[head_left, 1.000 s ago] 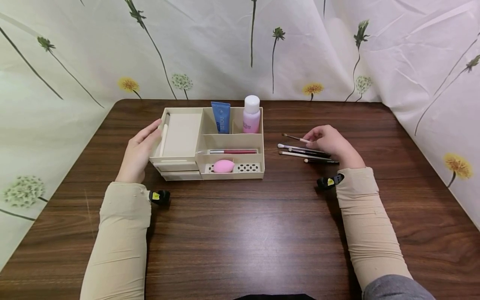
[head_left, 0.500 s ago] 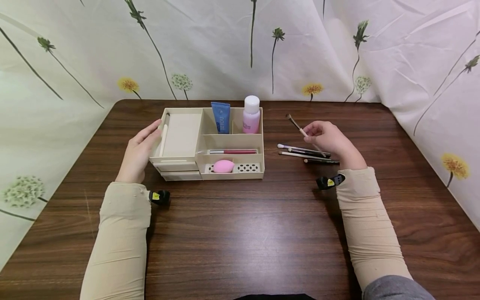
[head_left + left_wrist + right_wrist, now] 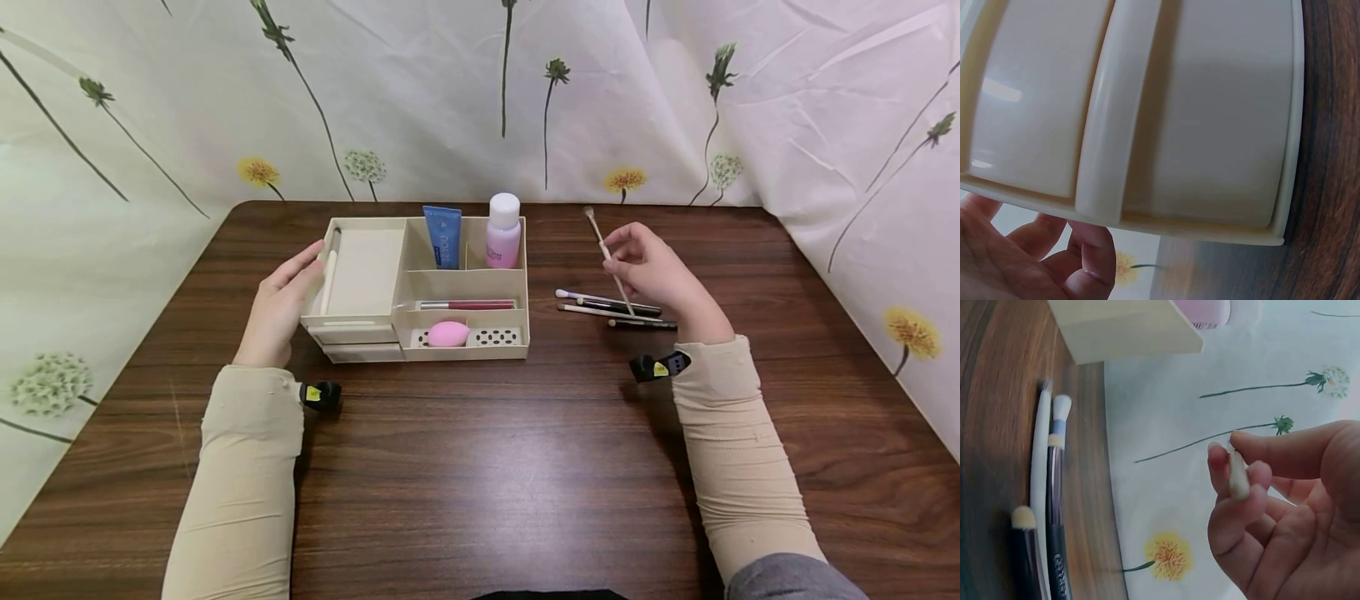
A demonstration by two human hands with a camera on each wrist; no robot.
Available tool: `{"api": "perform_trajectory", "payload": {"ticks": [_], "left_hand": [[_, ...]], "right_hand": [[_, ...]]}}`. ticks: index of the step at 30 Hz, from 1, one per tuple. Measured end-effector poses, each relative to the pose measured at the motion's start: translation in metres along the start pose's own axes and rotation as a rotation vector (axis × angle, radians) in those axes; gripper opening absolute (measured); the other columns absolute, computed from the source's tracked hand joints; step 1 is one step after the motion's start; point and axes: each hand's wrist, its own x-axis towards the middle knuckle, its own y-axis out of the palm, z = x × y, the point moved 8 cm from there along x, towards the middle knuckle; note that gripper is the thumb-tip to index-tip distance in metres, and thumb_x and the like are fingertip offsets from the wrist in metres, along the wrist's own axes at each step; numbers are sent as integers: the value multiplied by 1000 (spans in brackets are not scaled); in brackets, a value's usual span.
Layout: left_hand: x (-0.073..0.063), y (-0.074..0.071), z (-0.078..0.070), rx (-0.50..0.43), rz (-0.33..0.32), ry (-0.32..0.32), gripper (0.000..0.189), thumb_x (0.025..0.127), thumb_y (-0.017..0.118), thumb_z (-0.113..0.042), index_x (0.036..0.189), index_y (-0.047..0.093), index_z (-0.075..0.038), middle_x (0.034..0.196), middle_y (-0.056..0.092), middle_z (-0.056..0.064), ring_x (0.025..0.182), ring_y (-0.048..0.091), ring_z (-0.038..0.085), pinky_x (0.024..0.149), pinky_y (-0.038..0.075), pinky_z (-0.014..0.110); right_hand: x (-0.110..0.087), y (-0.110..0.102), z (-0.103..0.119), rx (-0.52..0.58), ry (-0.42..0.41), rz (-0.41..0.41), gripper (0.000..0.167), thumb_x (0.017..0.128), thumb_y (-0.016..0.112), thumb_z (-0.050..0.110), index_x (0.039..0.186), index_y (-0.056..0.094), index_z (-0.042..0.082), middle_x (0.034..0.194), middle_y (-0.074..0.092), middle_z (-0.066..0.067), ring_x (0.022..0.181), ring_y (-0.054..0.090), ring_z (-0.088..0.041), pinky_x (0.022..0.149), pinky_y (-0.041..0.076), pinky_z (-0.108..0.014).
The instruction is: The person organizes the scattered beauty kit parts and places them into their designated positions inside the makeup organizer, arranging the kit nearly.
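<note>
My right hand [image 3: 654, 283] pinches a makeup brush [image 3: 601, 242] by its pale handle, bristles up and tilted to the left. In the right wrist view the handle end [image 3: 1239, 481] points toward the camera between thumb and fingers. Just below this hand, several other makeup brushes [image 3: 600, 309] lie in a loose pile on the table. With extended fingers my left hand [image 3: 281, 304] rests against the left side of a cream desk organizer [image 3: 367, 267]. In the left wrist view its drawer fronts [image 3: 1222, 125] fill the picture, with the fingers [image 3: 1094, 253] at the side wall.
A pale makeup brush [image 3: 328, 271] lies in the organizer's left top tray. Its compartments hold a blue tube [image 3: 444, 238], a white-capped pink bottle [image 3: 503, 237], a slim red-and-silver tube [image 3: 472, 305] and a pink makeup sponge [image 3: 448, 335]. A flowered cloth [image 3: 450, 100] hangs behind the table.
My right hand has lifted the brush off the pile, and its bristle end has swung up from nearly flat to steep. My left hand and the organizer stay in place.
</note>
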Motion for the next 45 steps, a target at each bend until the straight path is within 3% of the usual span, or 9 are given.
{"api": "perform_trajectory", "payload": {"ticks": [10, 20, 29, 40, 45], "left_hand": [[-1, 0, 1, 17, 0, 7, 51, 100, 51, -51, 148, 45, -37, 163, 29, -4, 148, 24, 18, 123, 18, 45], [1, 0, 2, -14, 1, 9, 51, 100, 51, -47, 149, 45, -34, 162, 30, -3, 148, 25, 16, 123, 17, 44], [0, 0, 1, -9, -2, 9, 51, 101, 50, -46, 150, 44, -32, 163, 29, -3, 148, 25, 18, 123, 17, 44], [2, 0, 1, -8, 6, 16, 52, 101, 50, -44, 151, 43, -31, 163, 29, -1, 149, 24, 17, 123, 17, 43], [2, 0, 0, -11, 4, 20, 52, 101, 50, -45, 151, 43, -31, 163, 29, -2, 148, 25, 16, 123, 17, 43]], "right_hand": [[-1, 8, 13, 78, -57, -27, 34, 101, 55, 8, 134, 45, 4, 97, 55, -10, 59, 55, -14, 56, 52, -29], [-2, 23, 23, 167, -63, -28, 39, 99, 59, 9, 135, 47, 5, 95, 56, -5, 63, 58, -13, 60, 55, -28], [-3, 40, 38, 325, -123, 5, 39, 96, 60, 0, 132, 45, -2, 91, 54, -9, 60, 63, -13, 62, 59, -33], [-10, 56, 52, 300, -153, 11, 40, 93, 67, 5, 130, 51, 1, 90, 61, -4, 62, 66, -15, 66, 60, -42], [-12, 63, 57, 337, -155, 15, 39, 92, 69, 5, 127, 53, 0, 90, 61, -3, 62, 66, -15, 64, 59, -39]]}}
